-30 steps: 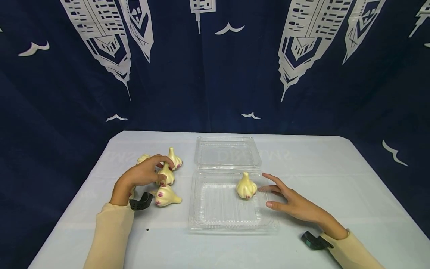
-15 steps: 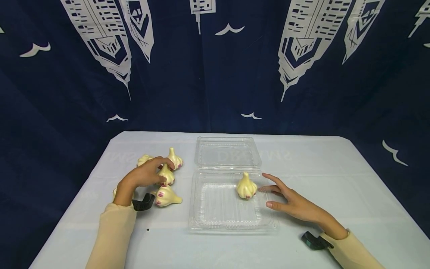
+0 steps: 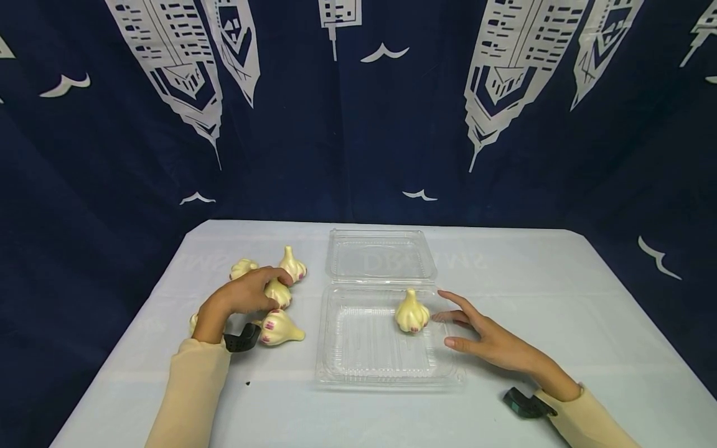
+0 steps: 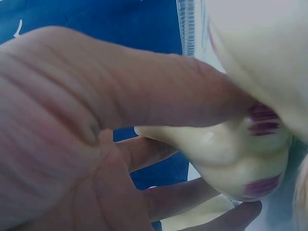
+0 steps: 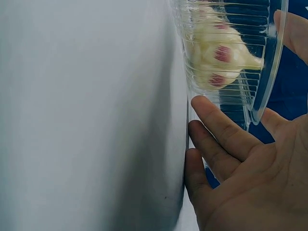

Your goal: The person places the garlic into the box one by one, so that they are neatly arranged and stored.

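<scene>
My left hand (image 3: pixel 246 292) grips a cream garlic bulb (image 3: pixel 280 292) with purple marks in the group on the left. In the left wrist view the thumb lies over one side of this garlic bulb (image 4: pixel 226 154) and the fingers wrap the far side. My right hand (image 3: pixel 493 342) rests at the right side of a clear plastic clamshell container (image 3: pixel 358 379), fingers spread and nearly straight. One garlic bulb (image 3: pixel 411 313) stands upright inside its base. The right wrist view shows that bulb (image 5: pixel 219 53) through the ribbed wall, with fingertips right beside it.
Around the left hand lie more garlic bulbs: one in front (image 3: pixel 278 328), one behind (image 3: pixel 292 264), another at the back left (image 3: pixel 243 268) and one partly hidden by the wrist (image 3: pixel 193 323). The container's lid (image 3: pixel 381 255) lies folded back behind its base.
My left hand has shifted slightly right and its fingers now cover the stem of the garlic bulb they grip. My right hand has stayed at the container's side.
</scene>
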A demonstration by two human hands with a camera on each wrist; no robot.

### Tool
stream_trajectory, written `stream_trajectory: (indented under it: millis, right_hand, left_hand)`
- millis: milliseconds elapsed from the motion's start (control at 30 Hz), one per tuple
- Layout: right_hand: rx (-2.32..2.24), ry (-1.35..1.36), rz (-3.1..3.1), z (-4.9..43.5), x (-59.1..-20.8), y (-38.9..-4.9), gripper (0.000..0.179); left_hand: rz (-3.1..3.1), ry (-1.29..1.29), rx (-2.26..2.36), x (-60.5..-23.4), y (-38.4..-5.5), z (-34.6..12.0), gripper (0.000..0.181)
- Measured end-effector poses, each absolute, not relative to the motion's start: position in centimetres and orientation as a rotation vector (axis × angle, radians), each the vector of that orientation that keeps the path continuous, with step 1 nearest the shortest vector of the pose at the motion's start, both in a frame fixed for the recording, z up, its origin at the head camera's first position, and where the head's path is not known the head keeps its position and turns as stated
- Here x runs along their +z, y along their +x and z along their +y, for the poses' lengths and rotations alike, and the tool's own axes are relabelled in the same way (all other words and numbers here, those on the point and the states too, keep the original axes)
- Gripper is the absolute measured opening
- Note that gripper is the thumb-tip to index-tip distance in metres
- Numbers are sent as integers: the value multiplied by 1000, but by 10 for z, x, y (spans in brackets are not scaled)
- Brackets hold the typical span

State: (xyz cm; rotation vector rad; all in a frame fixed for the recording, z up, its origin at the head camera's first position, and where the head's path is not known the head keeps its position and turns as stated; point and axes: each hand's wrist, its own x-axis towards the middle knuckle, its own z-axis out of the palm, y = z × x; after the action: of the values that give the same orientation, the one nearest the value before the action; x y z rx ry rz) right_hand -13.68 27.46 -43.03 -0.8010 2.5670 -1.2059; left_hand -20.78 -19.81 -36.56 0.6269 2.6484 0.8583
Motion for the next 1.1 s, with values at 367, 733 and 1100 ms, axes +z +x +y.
stream_trajectory:
  millis: [367, 733, 1100]
  right_hand:
    - [-1209, -798, 2558, 276, -431, -137, 80]
    - [-1213, -797, 2560, 276, -430, -138, 80]
    - [-1220, -776, 2556, 275, -430, -135, 80]
  left_hand:
    - [2747, 687, 811, -359, -205, -196, 34]
    - [2799, 767, 831, -338, -190, -184, 34]
    - [2785, 939, 914, -337, -183, -170, 32]
